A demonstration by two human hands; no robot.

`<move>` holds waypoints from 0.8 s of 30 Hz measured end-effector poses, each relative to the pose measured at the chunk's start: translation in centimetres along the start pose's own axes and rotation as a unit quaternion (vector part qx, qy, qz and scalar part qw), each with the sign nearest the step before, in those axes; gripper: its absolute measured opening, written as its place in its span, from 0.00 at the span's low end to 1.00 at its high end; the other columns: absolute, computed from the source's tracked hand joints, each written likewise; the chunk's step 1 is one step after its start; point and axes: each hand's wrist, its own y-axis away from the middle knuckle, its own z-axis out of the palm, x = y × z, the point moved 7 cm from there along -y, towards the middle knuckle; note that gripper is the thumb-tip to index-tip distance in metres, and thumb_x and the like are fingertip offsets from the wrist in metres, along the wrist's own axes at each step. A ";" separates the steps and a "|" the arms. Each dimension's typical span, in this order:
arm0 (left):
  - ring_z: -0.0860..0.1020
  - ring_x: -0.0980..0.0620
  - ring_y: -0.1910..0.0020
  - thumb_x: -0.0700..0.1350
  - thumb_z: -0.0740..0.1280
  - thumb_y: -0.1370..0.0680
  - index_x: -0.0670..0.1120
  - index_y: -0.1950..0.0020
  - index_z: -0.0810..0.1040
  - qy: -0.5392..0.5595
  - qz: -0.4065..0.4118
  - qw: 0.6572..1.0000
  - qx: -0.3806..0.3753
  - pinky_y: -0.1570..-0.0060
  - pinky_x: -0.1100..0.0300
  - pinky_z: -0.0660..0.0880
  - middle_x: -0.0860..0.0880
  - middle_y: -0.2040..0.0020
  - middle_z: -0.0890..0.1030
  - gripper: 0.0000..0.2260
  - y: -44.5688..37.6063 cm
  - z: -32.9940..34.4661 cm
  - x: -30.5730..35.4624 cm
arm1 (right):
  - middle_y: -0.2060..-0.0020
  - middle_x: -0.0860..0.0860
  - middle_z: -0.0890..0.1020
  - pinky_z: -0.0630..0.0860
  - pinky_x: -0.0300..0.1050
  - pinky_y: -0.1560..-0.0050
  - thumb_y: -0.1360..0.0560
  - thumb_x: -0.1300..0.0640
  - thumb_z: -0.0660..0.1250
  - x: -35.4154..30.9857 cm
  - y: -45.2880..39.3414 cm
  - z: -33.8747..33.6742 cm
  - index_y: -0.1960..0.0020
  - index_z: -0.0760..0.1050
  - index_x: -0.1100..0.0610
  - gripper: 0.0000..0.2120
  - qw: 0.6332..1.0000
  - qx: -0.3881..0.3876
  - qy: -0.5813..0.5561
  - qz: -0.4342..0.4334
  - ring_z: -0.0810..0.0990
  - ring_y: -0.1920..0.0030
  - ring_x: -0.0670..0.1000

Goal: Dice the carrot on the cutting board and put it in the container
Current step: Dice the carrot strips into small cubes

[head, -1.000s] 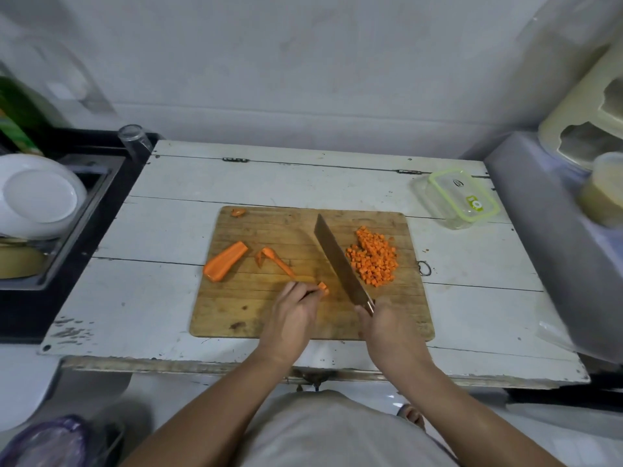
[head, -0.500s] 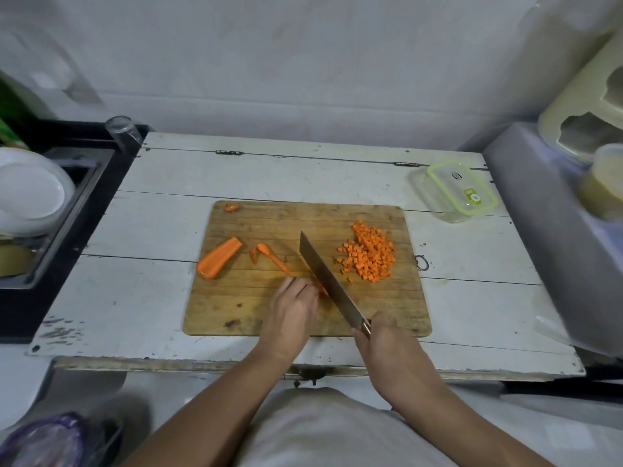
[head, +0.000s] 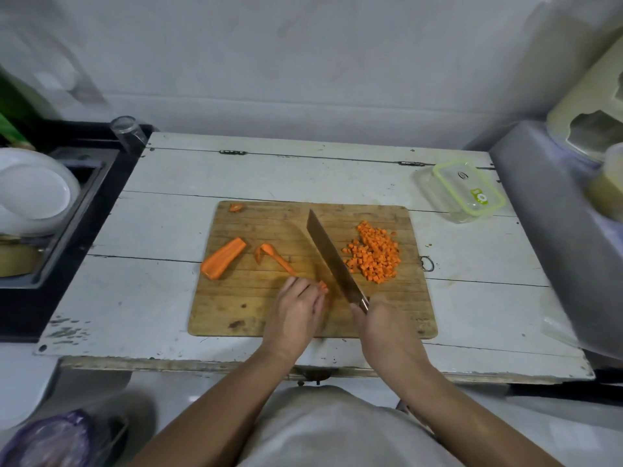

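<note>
Knife (head: 333, 259) lifted, left hand (head: 296, 311) pinching carrot bit (head: 323, 286)

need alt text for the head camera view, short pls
Right hand holds a knife over a wooden cutting board while the left hand pins a small carrot piece. Diced carrot lies right of the blade, a carrot half left; the lidded container sits beyond.
</note>
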 end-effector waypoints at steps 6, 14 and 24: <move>0.73 0.52 0.54 0.36 0.70 0.22 0.42 0.53 0.83 0.012 -0.011 1.000 0.004 0.53 0.55 0.77 0.50 0.56 0.77 0.03 0.0 -0.1 0.2 | 0.62 0.49 0.78 0.70 0.49 0.66 0.17 0.41 0.57 2.3 1.9 -0.5 0.52 0.69 0.52 0.15 1.000 -0.016 -0.017 0.008 0.77 0.62 0.53; 0.75 0.50 0.54 0.35 0.69 0.22 0.42 0.53 0.83 0.013 -0.014 1.000 -0.004 0.54 0.53 0.77 0.49 0.56 0.77 0.04 0.0 0.2 0.1 | 0.65 0.46 0.74 0.67 0.49 0.67 0.17 0.41 0.55 2.2 3.6 0.0 0.52 0.65 0.51 0.14 0.999 -0.035 0.019 -0.016 0.74 0.65 0.52; 0.76 0.50 0.53 0.33 0.71 0.24 0.42 0.54 0.83 0.010 -0.009 1.000 -0.007 0.54 0.53 0.78 0.48 0.55 0.80 0.05 -0.2 0.2 0.1 | 0.57 0.53 0.79 0.68 0.47 0.64 0.16 0.45 0.57 0.4 1.9 0.8 0.50 0.69 0.55 0.14 0.998 -0.052 0.037 -0.016 0.81 0.54 0.57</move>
